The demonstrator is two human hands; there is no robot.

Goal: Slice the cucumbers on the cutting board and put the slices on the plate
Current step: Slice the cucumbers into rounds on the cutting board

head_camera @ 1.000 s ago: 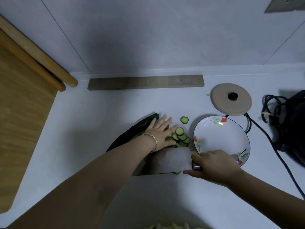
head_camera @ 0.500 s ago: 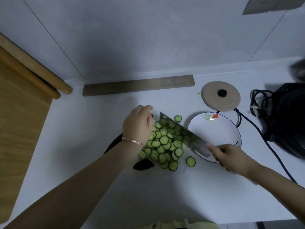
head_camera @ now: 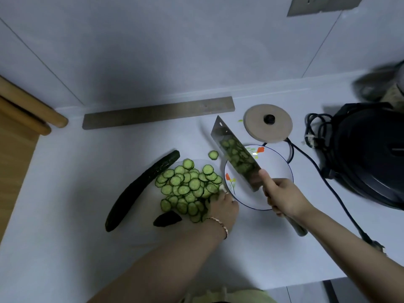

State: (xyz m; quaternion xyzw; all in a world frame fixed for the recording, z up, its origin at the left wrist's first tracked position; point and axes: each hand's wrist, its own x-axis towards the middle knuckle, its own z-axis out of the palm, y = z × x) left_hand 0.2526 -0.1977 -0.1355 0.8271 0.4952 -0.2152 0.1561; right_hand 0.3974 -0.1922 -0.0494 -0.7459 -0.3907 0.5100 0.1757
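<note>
1. Where the pale cutting board [head_camera: 166,235] lies on the white table [head_camera: 65,215], a heap of cucumber slices [head_camera: 188,189] covers its middle, overlapping one another.
2. One stray slice [head_camera: 213,154] sits apart, just beyond the heap and near the plate's rim.
3. A whole dark cucumber [head_camera: 140,191] lies diagonally just left of the heap, and a dark cut-off end [head_camera: 167,218] rests at the heap's near edge.
4. The left hand [head_camera: 220,206], with a bracelet [head_camera: 220,225] at the wrist, rests on the heap's right side with its back upward and its fingers bent down among the slices; I cannot tell whether they grasp any.
5. The flowered plate [head_camera: 277,171] stands just right of the board, its white middle showing bare.
6. The right hand [head_camera: 282,197] is wrapped tightly round the handle of a cleaver [head_camera: 235,154], thumb along the blade's heel; the blade slants over the plate's left half, with green rounds showing on its flat face.
7. Farther back lie a round tan lid [head_camera: 267,123] and a long grey strip [head_camera: 157,115] against the wall.
8. A black appliance [head_camera: 371,154] with its cord [head_camera: 314,171] occupies the table's right side.
</note>
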